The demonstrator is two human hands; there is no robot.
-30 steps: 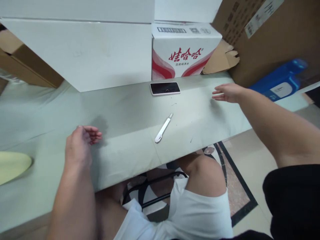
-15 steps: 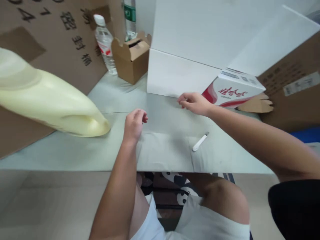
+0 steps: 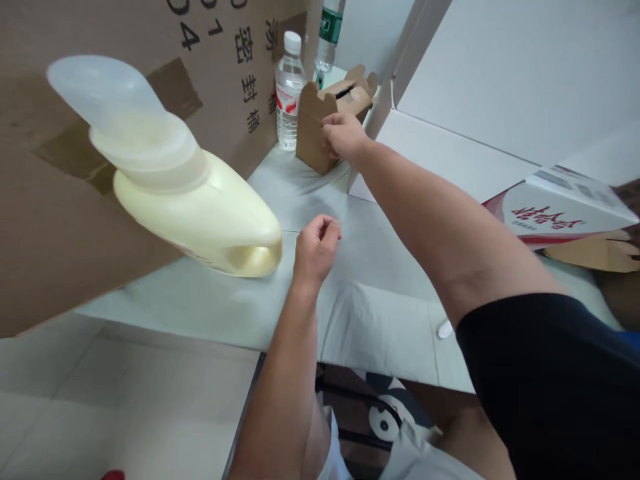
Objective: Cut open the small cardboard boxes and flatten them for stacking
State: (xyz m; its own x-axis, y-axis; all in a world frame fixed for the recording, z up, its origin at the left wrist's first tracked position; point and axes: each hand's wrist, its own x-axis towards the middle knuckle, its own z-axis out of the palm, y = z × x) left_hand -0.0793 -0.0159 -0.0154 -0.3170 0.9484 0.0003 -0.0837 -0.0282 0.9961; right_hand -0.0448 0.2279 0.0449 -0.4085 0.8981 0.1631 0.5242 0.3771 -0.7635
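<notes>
My right hand (image 3: 345,137) is at the front of a small brown cardboard carry box (image 3: 311,130), its loosely bent fingers a little apart. Whether the fingertips touch the box's side I cannot tell. The hand hides part of that box. Lower down, my left hand (image 3: 316,250) hovers over the cloth-covered table (image 3: 373,320), fingers curled in with the thumb against them and nothing visible inside. To its left is a large pale-yellow bottle (image 3: 200,213) with a translucent cap, tilted in view. Beside the carry box stands a clear water bottle (image 3: 289,93) with a white cap.
Behind is a bottle with a green label (image 3: 330,30). A big cardboard carton (image 3: 100,220) borders the left. White boxes (image 3: 450,143) and a red-and-white carton (image 3: 560,213) fill the right. A white-handled tool (image 3: 444,328) lies partly behind my right arm.
My right hand has gone from beside the red-and-white carton to the small cardboard box. The view has turned left, and my left hand stays curled over the table.
</notes>
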